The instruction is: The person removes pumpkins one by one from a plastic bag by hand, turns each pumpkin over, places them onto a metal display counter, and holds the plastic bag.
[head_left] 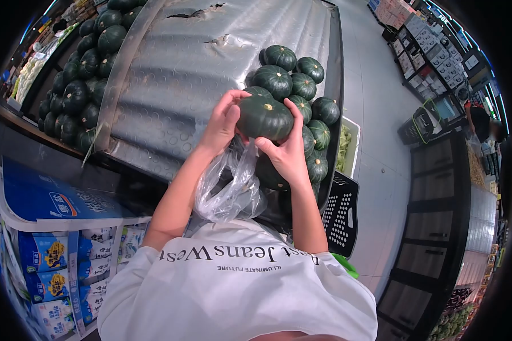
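Clamps a kabocha squash [266, 119] between left hand [222, 125] and right hand [290, 154], probably to steady its rounded weight.

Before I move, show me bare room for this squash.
The grey ridged mat is bare from its clear left strip to the squash pile at right, though torn toward the far end. Crowded: that pile, beside the held squash, and the heap left of the strip.

A white short-sleeved T-shirt [239, 307] is worn, printed with large dark lettering [261, 252], of which "Jeans West" can be read, and a smaller line [244, 267], "ILLUMINATE FUTURE", the forearms [179, 193] being left bare below the sleeves [347, 284].
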Tool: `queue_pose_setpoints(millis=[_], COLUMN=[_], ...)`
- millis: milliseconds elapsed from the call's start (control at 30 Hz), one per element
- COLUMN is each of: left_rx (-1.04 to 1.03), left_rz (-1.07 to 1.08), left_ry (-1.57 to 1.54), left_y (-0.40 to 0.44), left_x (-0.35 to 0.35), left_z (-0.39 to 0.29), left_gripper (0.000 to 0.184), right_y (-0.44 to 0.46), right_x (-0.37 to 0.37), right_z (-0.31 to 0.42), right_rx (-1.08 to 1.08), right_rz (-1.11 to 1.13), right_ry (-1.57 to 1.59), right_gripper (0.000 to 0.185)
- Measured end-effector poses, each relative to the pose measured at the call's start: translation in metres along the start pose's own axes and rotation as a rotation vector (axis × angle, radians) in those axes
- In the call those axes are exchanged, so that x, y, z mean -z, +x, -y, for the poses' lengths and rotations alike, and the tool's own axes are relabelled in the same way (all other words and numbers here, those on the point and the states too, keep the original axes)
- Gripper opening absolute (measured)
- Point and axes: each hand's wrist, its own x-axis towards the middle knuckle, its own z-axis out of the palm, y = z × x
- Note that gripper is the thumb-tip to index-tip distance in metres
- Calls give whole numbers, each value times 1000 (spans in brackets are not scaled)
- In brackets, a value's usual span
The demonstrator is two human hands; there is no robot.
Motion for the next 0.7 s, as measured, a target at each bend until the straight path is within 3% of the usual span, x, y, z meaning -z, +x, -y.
queue_pose_setpoints(millis=[133,367,467,700], left_rx=[29,205,251,261], left_rz=[42,98,75,87], left_ry=[31,224,188,275], left_y=[-2,-3,1,2], left_x=[3,-6,-14,-22], left_z=[1,-5,-16,-16], left_gripper=[62,47,42,37], right_y=[-3,-3,2,4], right_x=[1,3,1,5], right_z=[6,5,0,-11], right_rx=[35,35,137,57], right_rz=[-92,-243,-301,-345], right_ry=[-118,51,-43,-46], right_gripper=[87,53,51,52])
